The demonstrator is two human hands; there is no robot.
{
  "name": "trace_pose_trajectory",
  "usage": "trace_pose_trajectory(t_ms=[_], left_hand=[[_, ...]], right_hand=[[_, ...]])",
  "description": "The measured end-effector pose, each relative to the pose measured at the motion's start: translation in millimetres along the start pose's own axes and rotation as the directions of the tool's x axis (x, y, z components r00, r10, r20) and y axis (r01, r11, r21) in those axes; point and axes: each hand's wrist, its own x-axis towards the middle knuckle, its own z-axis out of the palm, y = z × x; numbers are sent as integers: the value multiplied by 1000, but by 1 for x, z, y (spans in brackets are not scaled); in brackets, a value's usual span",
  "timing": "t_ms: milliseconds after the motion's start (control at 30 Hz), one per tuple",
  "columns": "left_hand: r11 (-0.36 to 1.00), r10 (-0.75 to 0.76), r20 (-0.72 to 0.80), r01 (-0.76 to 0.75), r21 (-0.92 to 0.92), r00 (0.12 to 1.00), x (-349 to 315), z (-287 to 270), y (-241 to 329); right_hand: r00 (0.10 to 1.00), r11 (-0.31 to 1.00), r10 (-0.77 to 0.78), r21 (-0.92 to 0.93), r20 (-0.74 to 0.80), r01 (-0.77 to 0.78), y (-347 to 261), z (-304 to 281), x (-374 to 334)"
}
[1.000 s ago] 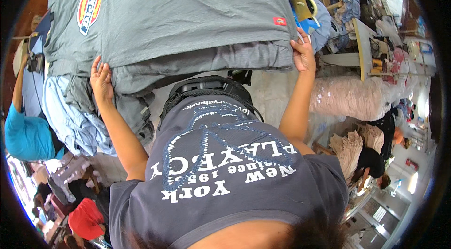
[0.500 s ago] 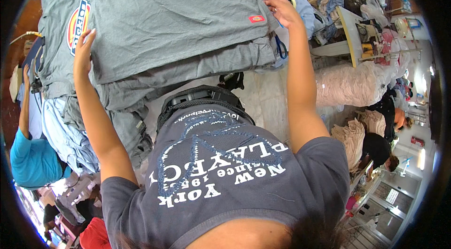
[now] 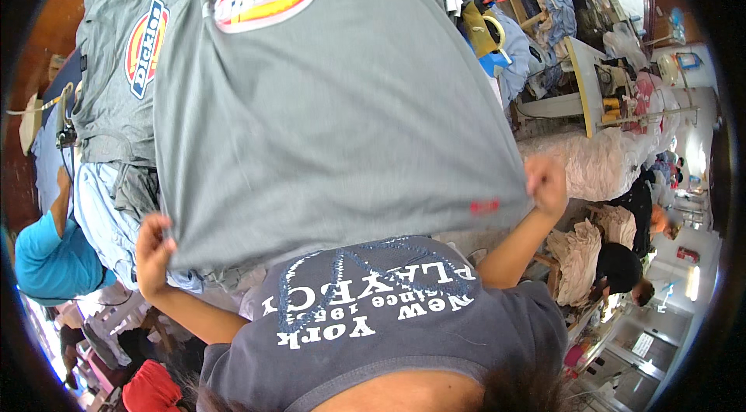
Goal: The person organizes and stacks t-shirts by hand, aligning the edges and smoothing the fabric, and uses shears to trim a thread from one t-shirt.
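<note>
A large grey T-shirt (image 3: pixel 326 116) with a red, yellow and blue oval logo is spread out in front of me. My left hand (image 3: pixel 153 250) grips its hem corner at the lower left. My right hand (image 3: pixel 546 184) pinches the opposite hem corner, close to a small red label. The hem is drawn back against my dark blue printed shirt (image 3: pixel 373 311). Beneath the held garment lies a stack of matching grey T-shirts (image 3: pixel 116 62) with the same logo.
Light blue garments (image 3: pixel 101 210) hang off the pile at left, beside a person in a turquoise top (image 3: pixel 47 260). At right are a sewing table (image 3: pixel 579 78), heaps of pale fabric (image 3: pixel 606 163) and seated people (image 3: pixel 622 268). A red garment (image 3: pixel 151 389) lies low left.
Both hands have come back toward my body from their far reach, pulling the top grey T-shirt along so it now covers most of the view. The black waist pouch is hidden.
</note>
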Motion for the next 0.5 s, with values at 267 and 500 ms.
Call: trace_pose_trajectory(t_ms=[267,500], left_hand=[[966,-244,-144,253,48,959,47,10,18],[677,387,-291,-55,734,875,214,51,-17]], right_hand=[[950,948,307,-65,-52,-310,-22,18,69],[976,638,-98,-740,197,213,75,123,251]])
